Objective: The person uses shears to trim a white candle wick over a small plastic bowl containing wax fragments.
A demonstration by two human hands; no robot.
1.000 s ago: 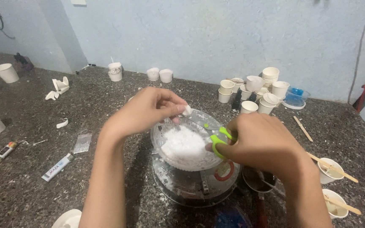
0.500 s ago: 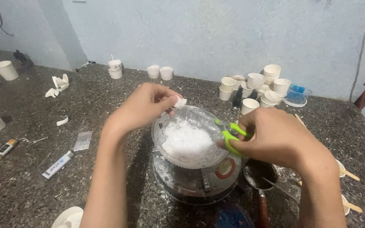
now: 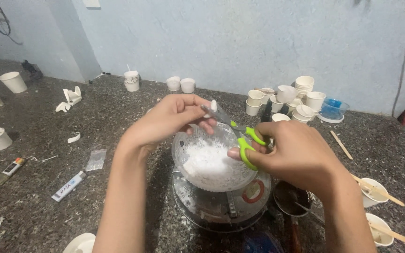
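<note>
Green-handled scissors [image 3: 240, 136] are gripped in the right hand [image 3: 296, 157], blades at a small white piece [image 3: 213, 107] pinched in the left hand [image 3: 174, 117]. Both are above a clear bowl [image 3: 188, 171] of white shavings, which sits on a round appliance [image 3: 258, 194] near the speckled counter's [image 3: 48, 140] front edge.

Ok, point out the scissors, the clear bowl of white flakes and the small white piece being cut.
scissors [image 3: 248, 143], head view, green handle.
clear bowl [image 3: 183, 145], head view, left rim.
white piece [image 3: 213, 106], head view, its top.
</note>
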